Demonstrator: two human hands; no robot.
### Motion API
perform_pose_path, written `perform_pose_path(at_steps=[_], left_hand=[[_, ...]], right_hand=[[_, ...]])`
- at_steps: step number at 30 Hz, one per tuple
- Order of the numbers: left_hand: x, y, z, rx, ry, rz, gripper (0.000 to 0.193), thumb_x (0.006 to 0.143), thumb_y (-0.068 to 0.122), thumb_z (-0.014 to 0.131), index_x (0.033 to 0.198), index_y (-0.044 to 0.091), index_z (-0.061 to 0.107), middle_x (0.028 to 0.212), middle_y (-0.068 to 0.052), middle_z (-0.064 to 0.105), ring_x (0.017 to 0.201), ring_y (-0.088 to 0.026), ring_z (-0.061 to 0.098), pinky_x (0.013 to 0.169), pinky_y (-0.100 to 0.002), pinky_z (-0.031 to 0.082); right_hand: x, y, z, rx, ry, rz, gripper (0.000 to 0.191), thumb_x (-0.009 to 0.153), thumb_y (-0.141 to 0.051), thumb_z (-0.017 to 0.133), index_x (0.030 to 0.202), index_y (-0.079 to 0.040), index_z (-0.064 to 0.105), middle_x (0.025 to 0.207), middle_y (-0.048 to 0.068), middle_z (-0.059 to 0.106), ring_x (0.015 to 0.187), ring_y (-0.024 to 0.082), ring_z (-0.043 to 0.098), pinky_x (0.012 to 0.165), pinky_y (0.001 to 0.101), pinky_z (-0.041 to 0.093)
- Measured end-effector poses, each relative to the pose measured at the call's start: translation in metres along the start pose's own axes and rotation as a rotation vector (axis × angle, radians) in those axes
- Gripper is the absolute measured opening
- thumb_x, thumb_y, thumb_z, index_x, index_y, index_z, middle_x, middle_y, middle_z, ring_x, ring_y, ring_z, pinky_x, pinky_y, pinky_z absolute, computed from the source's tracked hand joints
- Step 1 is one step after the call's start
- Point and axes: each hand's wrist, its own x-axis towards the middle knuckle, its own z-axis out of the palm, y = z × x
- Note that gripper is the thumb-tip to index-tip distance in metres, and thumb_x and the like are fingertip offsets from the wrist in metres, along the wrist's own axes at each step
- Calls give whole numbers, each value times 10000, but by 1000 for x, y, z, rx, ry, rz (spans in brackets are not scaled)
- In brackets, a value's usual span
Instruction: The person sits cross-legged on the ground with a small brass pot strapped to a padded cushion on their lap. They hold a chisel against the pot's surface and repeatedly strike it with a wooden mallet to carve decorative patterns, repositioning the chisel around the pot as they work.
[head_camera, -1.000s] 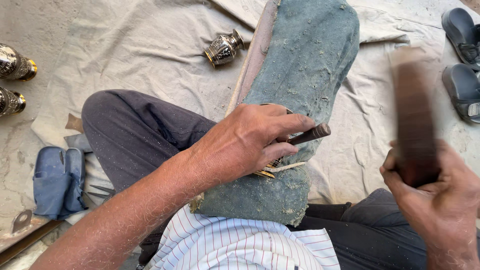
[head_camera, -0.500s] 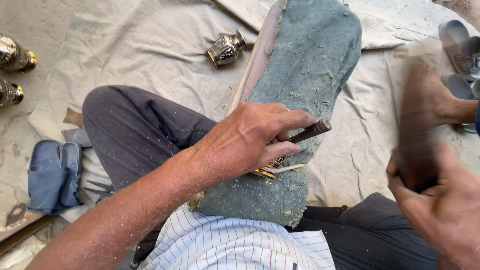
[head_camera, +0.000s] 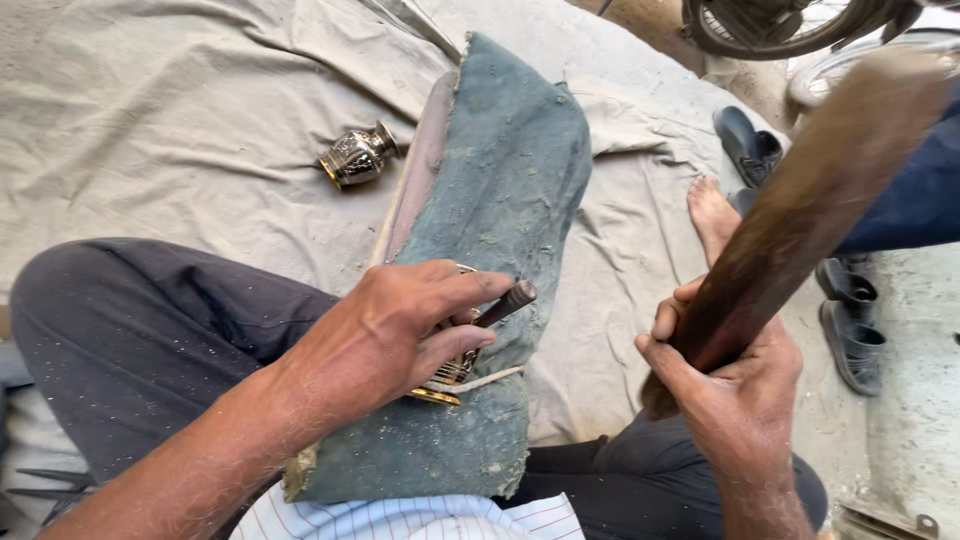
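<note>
Now a small dark punch (head_camera: 505, 303) is pinched by the left hand (head_camera: 385, 340) on a brass piece (head_camera: 450, 372) w/ green pad (head_camera: 500, 220) under, wooden mallet (head_camera: 800, 215) gripped & raised by right hand (head_camera: 735, 385); a straight hit on the punch top is likely needed.

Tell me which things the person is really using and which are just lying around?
In use:
- left hand holding a dark punch on a small brass piece
- right hand raising a wooden mallet
- green padded board on the lap

Lying about:
- small metal vase
- sandals
- grey cloth
</note>
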Motion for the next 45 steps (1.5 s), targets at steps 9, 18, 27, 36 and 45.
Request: perform_pose_path(at_steps=[9, 18, 27, 36, 45], left_hand=[[-3, -3, 0, -49, 28, 23, 402, 876, 166, 781, 1256, 83, 680, 991, -95, 743, 799, -207, 737, 681, -358, 589], [-7, -4, 2, -13, 36, 17, 440, 918, 186, 788, 1334, 121, 660, 963, -62, 728, 801, -179, 712, 727, -351, 592], [-8, -7, 1, -15, 23, -11, 444, 904, 194, 800, 1318, 105, 665, 961, -64, 731, 780, -151, 722, 713, -306, 613], [-12, -4, 1, 29, 6, -113, 474, 864, 200, 827, 1309, 142, 676, 892, -38, 731, 745, -127, 719, 641, -293, 618], [-15, -8, -1, -19, 23, -97, 485, 880, 184, 824, 1333, 133, 659, 914, -31, 717, 772, -99, 718, 641, -253, 629]], right_hand=[[9, -12, 9, 105, -4, 19, 383, 804, 23, 738, 1154, -55, 603, 929, 42, 680, 853, 106, 677, 767, 269, 583], [6, -3, 7, 44, 86, 158, 456, 883, -73, 765, 1302, -77, 587, 939, 105, 681, 622, 157, 649, 433, 301, 498], [16, -2, 3, 688, -137, 200, 384, 912, -97, 768, 1284, -126, 674, 942, 76, 744, 567, 164, 726, 402, 278, 595], [-5, 35, -18, -669, -249, 126, 444, 848, 2, 762, 1279, -60, 675, 932, 136, 683, 717, 233, 695, 638, 341, 606], [-13, 52, -19, -382, -77, 155, 413, 912, 19, 729, 1295, 1, 573, 979, 161, 696, 682, 232, 702, 596, 361, 593]])
